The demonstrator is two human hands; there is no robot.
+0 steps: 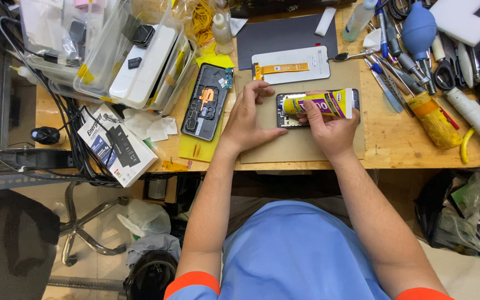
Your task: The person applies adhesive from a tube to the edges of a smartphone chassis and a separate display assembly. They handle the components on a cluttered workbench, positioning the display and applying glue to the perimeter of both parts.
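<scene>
Head view: right hand (329, 126) grips a yellow-and-purple glue tube (319, 104), fingers closed round it, tube lying across a dark phone frame (284, 116) with its nozzle end toward the left edge of the frame. Left hand (248, 119) rests flat on the brown mat (301, 147), fingers spread and holding nothing, fingertips touching the frame's left end to steady it. Frame sits mid-mat on the wooden worktop (401, 144).

Risks, as judgement: squeeze too hard and glue beads over the rim or onto the inner parts; the tube hides most of the frame, so the bead line is hard to watch. Left hand only presses one end, so the frame could skid or pivot on the mat under the nozzle push. Thumb near the nozzle could smear fresh glue.

The white screen panel with orange flex cable (291, 65) lies just beyond the frame, close enough that a stray drip or a hand bump might foul it. An open phone back (206, 103) on yellow sheet sits left, near the left wrist. Tools (406, 66) crowd the right side, well apart.
</scene>
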